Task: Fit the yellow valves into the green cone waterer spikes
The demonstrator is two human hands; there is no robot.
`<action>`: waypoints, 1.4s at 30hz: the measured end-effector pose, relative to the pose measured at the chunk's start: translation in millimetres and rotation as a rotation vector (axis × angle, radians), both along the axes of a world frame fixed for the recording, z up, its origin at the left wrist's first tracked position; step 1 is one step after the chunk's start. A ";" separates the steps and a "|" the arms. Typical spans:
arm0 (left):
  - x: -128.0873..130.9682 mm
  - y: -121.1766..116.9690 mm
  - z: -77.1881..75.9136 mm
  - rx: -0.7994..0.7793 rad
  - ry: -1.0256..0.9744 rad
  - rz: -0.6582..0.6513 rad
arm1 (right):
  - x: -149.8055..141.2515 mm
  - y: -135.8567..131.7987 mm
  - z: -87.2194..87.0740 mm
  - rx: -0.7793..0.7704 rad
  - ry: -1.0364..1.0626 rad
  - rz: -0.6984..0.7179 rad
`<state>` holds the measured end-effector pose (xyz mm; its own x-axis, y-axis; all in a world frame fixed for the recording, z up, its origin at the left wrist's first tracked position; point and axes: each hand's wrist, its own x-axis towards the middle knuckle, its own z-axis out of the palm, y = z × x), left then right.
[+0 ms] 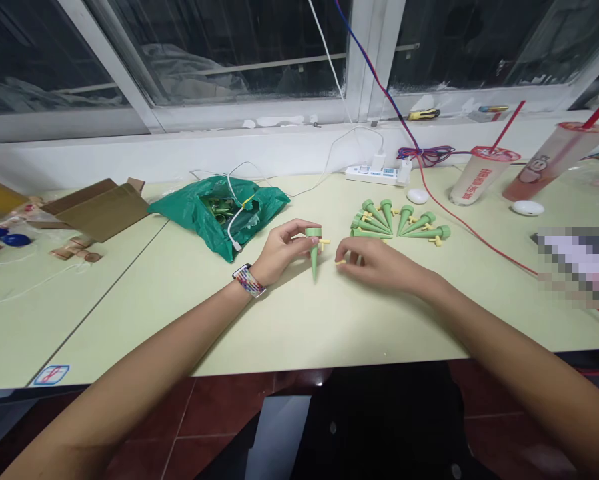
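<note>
My left hand point(285, 250) is closed around a green plant watering spike point(314, 261), holding it point down above the table. A small yellow valve point(323, 244) sticks out from the spike's right side. To the right, my right hand point(374, 263) hovers low over the table with curled fingers. A small yellow piece point(340, 262) shows at its fingertips, mostly covered by them. Beyond that hand, several green spikes point(420, 232) with yellow valves lie fanned out, points towards the middle.
A green plastic bag point(189, 203) with more green parts lies open at the back left, a white cable across it. Further left is a cardboard box point(99, 210). A power strip point(372, 175), two drink cups point(484, 177) and a red cable point(472, 230) are at the right.
</note>
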<state>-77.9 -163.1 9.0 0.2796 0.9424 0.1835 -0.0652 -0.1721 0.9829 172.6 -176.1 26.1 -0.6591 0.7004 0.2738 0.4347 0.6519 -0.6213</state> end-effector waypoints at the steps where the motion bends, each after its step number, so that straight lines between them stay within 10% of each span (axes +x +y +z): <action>1: 0.2 -0.7 0.4 0.003 0.008 -0.008 | -0.2 2.0 -0.6 0.009 0.056 -0.059; 23: 12.7 -8.8 2.3 -0.015 0.012 -0.041 | -7.4 3.7 -11.7 0.259 0.286 -0.123; 42: 19.0 -20.6 14.0 0.031 0.058 -0.017 | -11.3 -2.7 -9.8 0.032 0.371 -0.061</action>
